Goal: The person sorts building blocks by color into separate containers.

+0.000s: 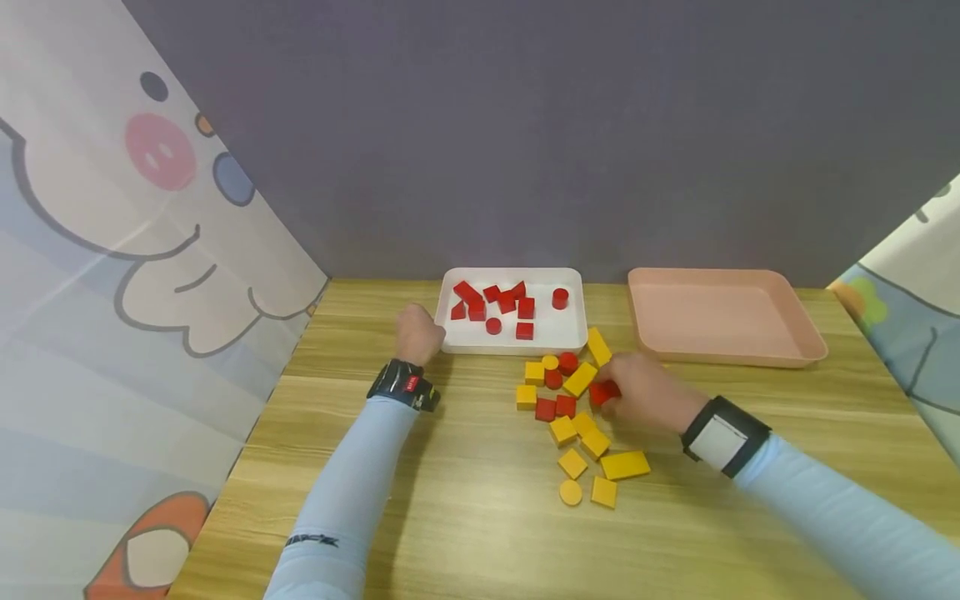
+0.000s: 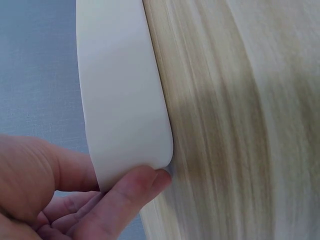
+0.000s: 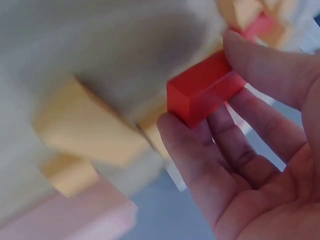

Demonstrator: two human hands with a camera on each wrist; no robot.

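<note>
My left hand point(image 1: 418, 335) pinches the near left corner of a white tray point(image 1: 558, 332). In the left wrist view the thumb and fingers hold the outer wall of that tray point(image 2: 120, 95) at its end. Several red blocks point(image 1: 527, 308) of mixed shapes lie inside it. Over the loose pile, my right hand point(image 1: 647, 390) holds a red rectangular block point(image 3: 202, 90) between thumb and fingers. Yellow blocks point(image 1: 581, 379) and more red blocks point(image 1: 566, 406) surround that hand on the table.
A pink tray point(image 1: 723, 317) stands at the back right, with no blocks in it. Nearer the front of the pile lie a long yellow block point(image 1: 626, 465) and a yellow disc point(image 1: 571, 492). A grey panel point(image 1: 555, 142) rises behind both trays, above the wooden table point(image 1: 480, 517).
</note>
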